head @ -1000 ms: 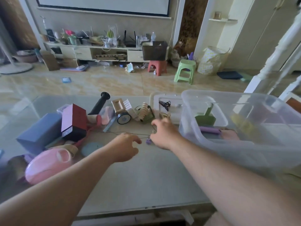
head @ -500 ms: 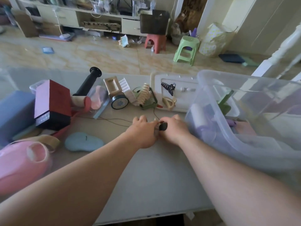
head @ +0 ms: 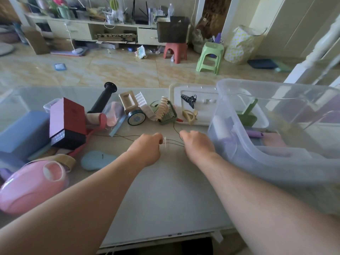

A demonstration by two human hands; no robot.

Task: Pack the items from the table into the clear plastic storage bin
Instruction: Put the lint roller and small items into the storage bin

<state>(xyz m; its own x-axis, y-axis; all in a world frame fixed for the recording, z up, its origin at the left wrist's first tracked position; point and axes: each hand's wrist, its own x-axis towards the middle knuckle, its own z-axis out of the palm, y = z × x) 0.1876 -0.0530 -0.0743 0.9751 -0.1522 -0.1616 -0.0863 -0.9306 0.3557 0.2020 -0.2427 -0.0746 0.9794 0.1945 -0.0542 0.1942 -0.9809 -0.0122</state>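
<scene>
At the far left of the table (head: 165,196) lies my pink oval container (head: 31,188), near my elbow, with a blue box (head: 20,131) behind it. Next to the blue box stands a dark red box (head: 67,122), tilted, and in front of it a small light blue flat piece (head: 95,160) lies on the table. Behind the red box there is a black roller (head: 104,99), then a beige toy with a round wheel (head: 132,109), and a green holder with a cream comb (head: 165,112).

My left hand (head: 145,150) is in the middle of the table with fingers curled, and it pinches a thin dark wire (head: 174,142). The wire goes in two lines across the small gap to my right hand (head: 197,146), which is also curled on it. A small white piece (head: 165,141) hangs on the wire just beside my left hand. Another part of the wire runs left over the table toward the red box.

Behind my right hand a white tray (head: 200,94) holds a black hair clip (head: 188,99). At the right stands the clear plastic storage bin (head: 276,157), just beside my right hand, and through its wall I see a green scoop (head: 247,115) and some purple and pink things that I cannot tell exactly.
</scene>
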